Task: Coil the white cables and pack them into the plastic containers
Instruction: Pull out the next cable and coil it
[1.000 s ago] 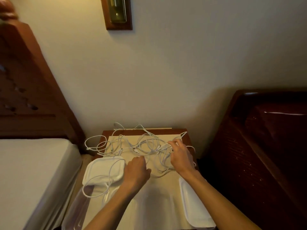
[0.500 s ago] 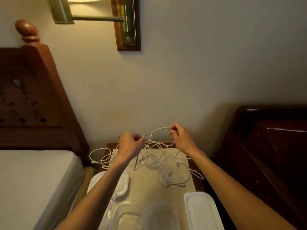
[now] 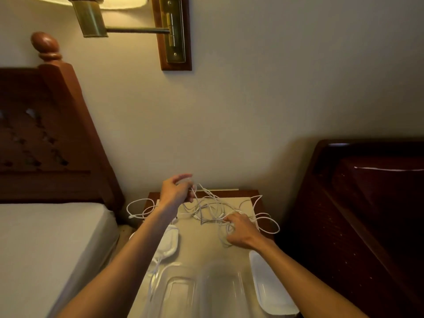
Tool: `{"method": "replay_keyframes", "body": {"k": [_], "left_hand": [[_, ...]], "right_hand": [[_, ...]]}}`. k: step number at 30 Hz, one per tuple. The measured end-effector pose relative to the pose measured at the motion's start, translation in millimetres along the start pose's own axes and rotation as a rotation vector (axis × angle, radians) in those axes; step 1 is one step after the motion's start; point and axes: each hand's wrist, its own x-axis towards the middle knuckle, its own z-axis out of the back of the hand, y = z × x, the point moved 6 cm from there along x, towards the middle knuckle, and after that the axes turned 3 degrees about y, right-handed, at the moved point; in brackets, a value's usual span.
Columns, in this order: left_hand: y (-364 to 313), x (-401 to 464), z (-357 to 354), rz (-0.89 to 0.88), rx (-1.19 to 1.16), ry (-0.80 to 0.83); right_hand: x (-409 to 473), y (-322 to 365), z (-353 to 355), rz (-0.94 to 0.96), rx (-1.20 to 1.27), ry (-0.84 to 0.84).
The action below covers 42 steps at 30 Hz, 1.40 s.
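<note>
the white cables (image 3: 207, 210) lie in one loose tangle on the far half of the counter (image 3: 202, 244), with loops spilling over its left edge toward the bed and over its right edge toward the dark furniture. none is coiled yet and none sits in a container, so the task looks to be at its very start: the job in hand is, i judge, to free a single cable from the heap.

the left hand (image 3: 175, 191) is raised above the far left of the tangle, its fingers curled round a strand or two so that the cable lifts clear of the rest; holding it up like this lets the knots hang and show where they cross. the right hand (image 3: 239, 229) is lower, on the near right of the pile, fingers bent in among the loops. it seems to pinch a strand, perhaps to pin the heap while the left pulls, though the exact grip is hard to make out.

nearer the person, two clear plastic containers (image 3: 199, 292) sit side by side at the counter's near edge, open and ready. a white lid (image 3: 168, 243) lies to their left, partly under the left forearm, with a cable trailing across it; another white lid (image 3: 270, 288) lies to their right. lids off and set aside keeps the tubs free for packing.

beyond that, a bed (image 3: 46, 244) with a wooden headboard (image 3: 46, 138) stands to the left, and a brass wall lamp (image 3: 128, 24) hangs above.
</note>
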Motion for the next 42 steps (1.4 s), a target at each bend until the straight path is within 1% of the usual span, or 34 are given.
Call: {"method": "replay_keyframes", "body": {"k": [1,4,5,7,8,9,11,12,13,14,15,16,17,18,19,20,21,23,24,25,26,28,29,30,31,33,34,35,37,38,39,40,41,42], "left_hand": [[-8.0,0.3,0.4,-0.021,-0.016,0.012],[-35.7,3.8,7.7,-0.086,-0.040,0.017],[-43.9,5.2,11.7,-0.109,-0.039,0.022],[-56.4,7.0,17.1,-0.144,0.029,0.077],[-58.9,7.5,18.8,-0.151,0.121,0.119],[-59.0,7.2,19.9,-0.159,0.263,0.162],[-59.5,6.4,22.1,-0.246,0.699,0.190],[-60.9,6.6,23.6,-0.317,0.918,0.131],[-66.2,5.5,26.0,-0.399,1.055,0.010],[-76.4,-2.2,25.2,-0.503,1.072,-0.122],[-89.9,-13.8,20.8,-0.634,0.996,-0.205],[-106.5,-28.7,13.4,-0.782,0.860,-0.236],[-123.2,-41.5,5.9,-0.896,0.710,-0.220],[-137.7,-51.2,-0.4,-0.960,0.592,-0.176],[-150.7,-58.0,-6.1,-0.982,0.545,-0.131],[-160.0,-60.6,-12.7,-0.961,0.594,-0.087],[-165.1,-59.3,-20.0,-0.907,0.725,-0.042],[-163.3,-52.7,-34.4,-0.753,1.072,0.078],[-160.0,-51.3,-40.8,-0.683,1.177,0.152],[-156.0,-49.2,-46.9,-0.616,1.211,0.222],[-152.3,-47.5,-52.5,-0.549,1.187,0.289],[-146.6,-40.8,-61.5,-0.431,1.034,0.402],[-145.4,-37.3,-64.2,-0.396,0.929,0.424],[-147.4,-35.2,-64.5,-0.387,0.806,0.416],[-152.2,-33.1,-61.4,-0.404,0.695,0.367],[-172.5,-32.4,-45.2,-0.520,0.612,0.159],[-185.2,-34.8,-36.9,-0.583,0.580,0.073],[-198.2,-38.5,-29.7,-0.626,0.513,0.025],[-222.4,-46.2,-16.0,-0.666,0.343,-0.036],[-232.4,-47.3,-8.7,-0.682,0.309,-0.089],[-238.9,-45.3,-1.1,-0.685,0.311,-0.137],[-241.9,-43.1,5.8,-0.659,0.343,-0.157],[-240.2,-37.6,9.6,-0.601,0.417,-0.137],[-232.8,-30.3,12.2,-0.511,0.575,-0.087]], "right_hand": [[0.9,-2.6,-1.8,0.003,-0.050,-0.021],[5.6,-0.9,19.3,0.023,-0.165,-0.212],[4.1,2.2,31.4,0.025,-0.140,-0.273],[0.7,9.4,60.5,0.039,0.023,-0.392],[-1.3,15.8,77.1,0.053,0.119,-0.438],[-2.9,25.1,93.6,0.066,0.188,-0.467],[-5.8,51.8,126.7,0.108,0.250,-0.496],[-7.9,67.1,143.4,0.139,0.258,-0.514],[-10.5,83.3,160.5,0.172,0.247,-0.536],[-12.1,98.0,174.3,0.199,0.223,-0.544],[-13.3,112.4,186.0,0.223,0.177,-0.541],[-14.3,125.6,195.0,0.237,0.113,-0.538],[-14.6,137.6,202.3,0.244,0.046,-0.535],[-15.3,147.5,208.4,0.248,-0.013,-0.531],[-15.3,155.8,214.7,0.253,-0.060,-0.529],[-15.7,161.9,220.8,0.253,-0.090,-0.525],[-16.4,166.4,226.7,0.250,-0.106,-0.515],[-20.9,173.7,235.9,0.273,-0.095,-0.476],[-25.4,178.0,239.0,0.297,-0.091,-0.452],[-30.4,182.4,241.7,0.323,-0.095,-0.433],[-35.7,186.6,243.6,0.348,-0.103,-0.425],[-44.6,191.5,248.6,0.383,-0.103,-0.432],[-47.1,191.9,251.3,0.395,-0.091,-0.438],[-49.0,190.5,253.5,0.403,-0.072,-0.443],[-49.7,187.1,254.8,0.411,-0.040,-0.446],[-50.7,174.7,252.3,0.422,0.067,-0.415],[-51.0,167.0,246.8,0.420,0.127,-0.379],[-49.7,158.9,239.2,0.414,0.177,-0.331],[-43.9,138.1,221.1,0.382,0.206,-0.230],[-41.4,127.7,213.3,0.359,0.219,-0.185],[-39.3,117.9,207.6,0.332,0.273,-0.142],[-38.5,110.2,204.2,0.303,0.387,-0.108],[-39.4,106.0,204.9,0.283,0.534,-0.092],[-41.1,106.2,209.3,0.275,0.661,-0.102]]}}
